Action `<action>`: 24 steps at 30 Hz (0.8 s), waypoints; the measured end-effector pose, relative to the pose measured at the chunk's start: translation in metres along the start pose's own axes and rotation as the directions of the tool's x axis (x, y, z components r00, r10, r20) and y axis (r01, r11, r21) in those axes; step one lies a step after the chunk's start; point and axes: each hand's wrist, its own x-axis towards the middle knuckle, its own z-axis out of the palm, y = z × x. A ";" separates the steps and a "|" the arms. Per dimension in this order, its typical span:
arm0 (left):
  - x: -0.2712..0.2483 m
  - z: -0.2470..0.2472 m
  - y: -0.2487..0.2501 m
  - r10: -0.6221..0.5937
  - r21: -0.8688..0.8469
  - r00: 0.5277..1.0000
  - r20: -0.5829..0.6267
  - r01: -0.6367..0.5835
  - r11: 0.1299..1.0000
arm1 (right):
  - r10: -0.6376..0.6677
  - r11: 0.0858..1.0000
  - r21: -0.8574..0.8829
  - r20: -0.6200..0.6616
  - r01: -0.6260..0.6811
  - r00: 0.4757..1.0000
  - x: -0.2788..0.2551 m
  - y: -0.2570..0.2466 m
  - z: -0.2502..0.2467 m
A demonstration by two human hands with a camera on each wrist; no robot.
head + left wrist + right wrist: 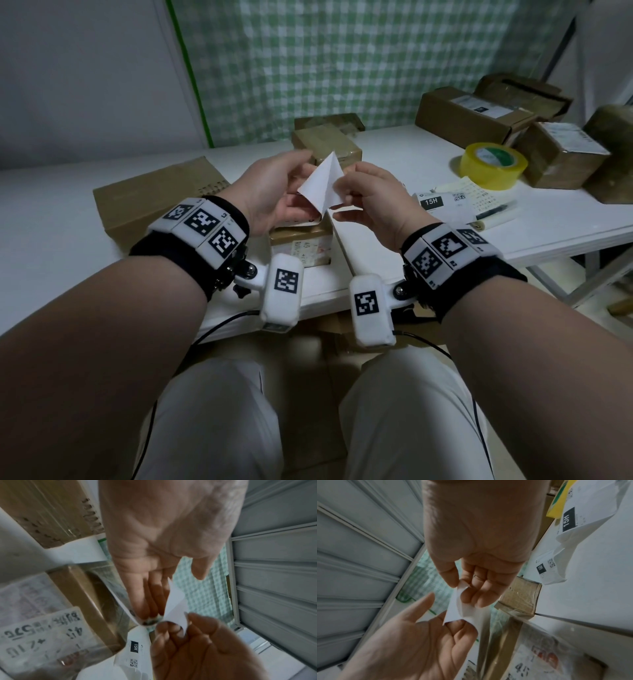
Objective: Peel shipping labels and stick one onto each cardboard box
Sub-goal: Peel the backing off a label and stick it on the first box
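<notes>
Left hand (274,186) and right hand (371,198) pinching white label (322,185), labelled box (301,245) beneath, tape roll (491,166) right

Counting here: eight brown cardboard boxes sitting on white table (394,150), one yellow tape roll (492,165), two white "15H" labels lying flat, one white sheet getting peeled.

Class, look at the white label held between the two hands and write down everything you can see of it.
The white label is a thin paper sheet, blank on the side facing the head camera, with its layers parting into a pointed fold at the top. It is held in the air above the white table, over a small labelled cardboard box. The left hand holds one side and the right hand pinches the other between thumb and fingers. It looks partly peeled; print is not readable here.
</notes>
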 end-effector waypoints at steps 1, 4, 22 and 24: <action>0.002 0.001 0.000 0.016 0.059 1.000 -0.023 -0.014 0.998 | -0.001 1.000 -0.005 0.016 0.001 1.000 -0.001 -0.001 0.002; 0.005 0.006 -0.003 0.134 0.257 0.988 -0.076 -0.110 0.960 | 0.003 1.000 -0.024 0.064 -0.002 0.998 -0.002 -0.004 0.008; 0.008 0.015 -0.005 0.447 0.534 0.885 -0.131 -0.316 0.784 | -0.209 0.937 -0.329 -0.255 0.118 0.944 0.011 -0.004 0.014; 0.010 0.012 -0.008 0.444 0.520 0.880 -0.169 -0.303 0.798 | -0.208 0.932 -0.346 -0.272 0.106 0.940 0.012 -0.003 0.012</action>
